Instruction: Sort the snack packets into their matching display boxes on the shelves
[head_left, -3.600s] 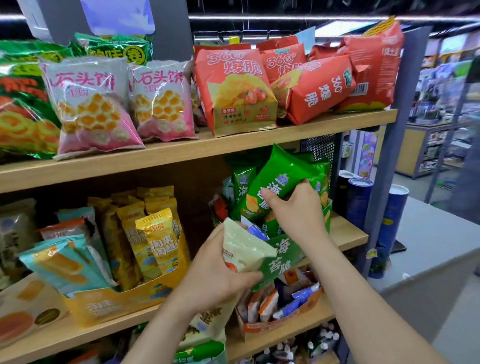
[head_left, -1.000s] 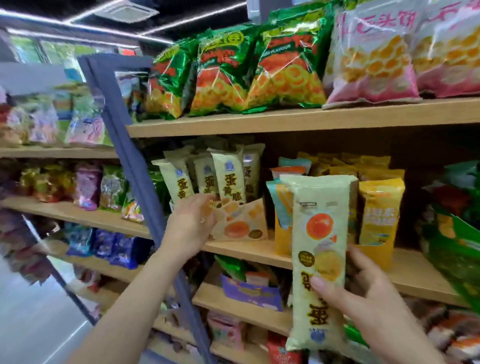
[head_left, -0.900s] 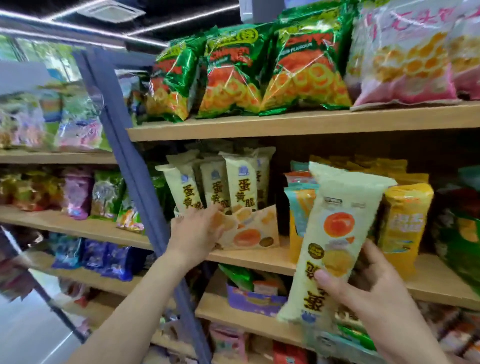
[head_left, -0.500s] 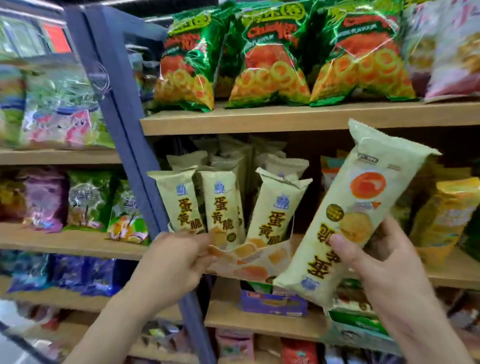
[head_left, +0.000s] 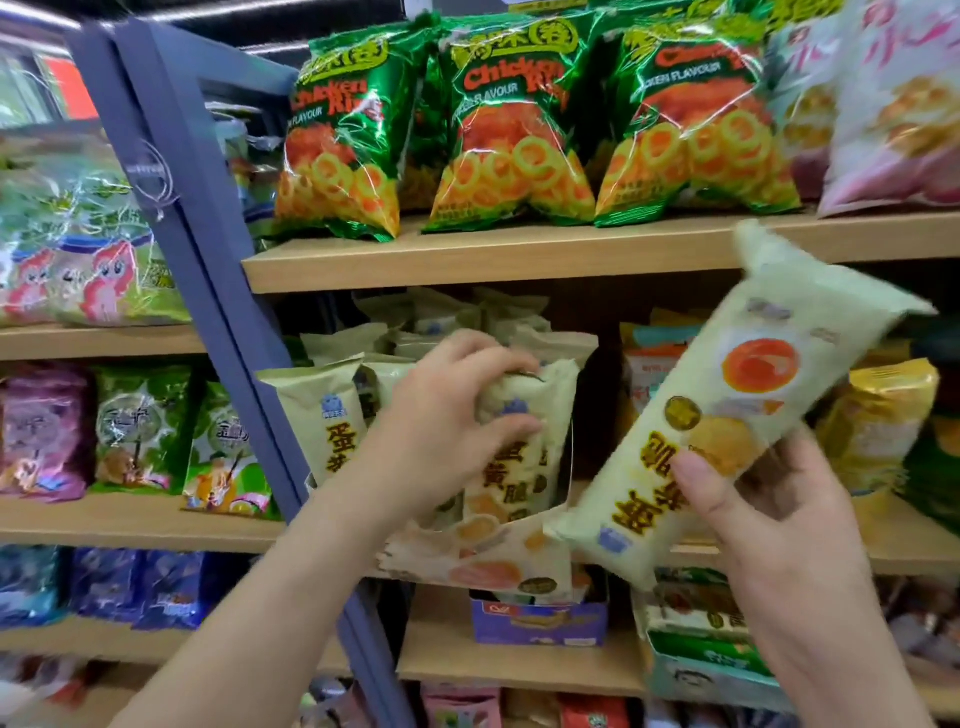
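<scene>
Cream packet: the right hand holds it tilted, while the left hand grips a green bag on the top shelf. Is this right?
Only the left hand is misread. The head view shows it gripping a boxed packet on the middle shelf. The right hand does hold the cream packet tilted.

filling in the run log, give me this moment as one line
left hand: grips boxed packet | right hand: holds loose packet, tilted, outside box | step: insertion not yet done
</scene>
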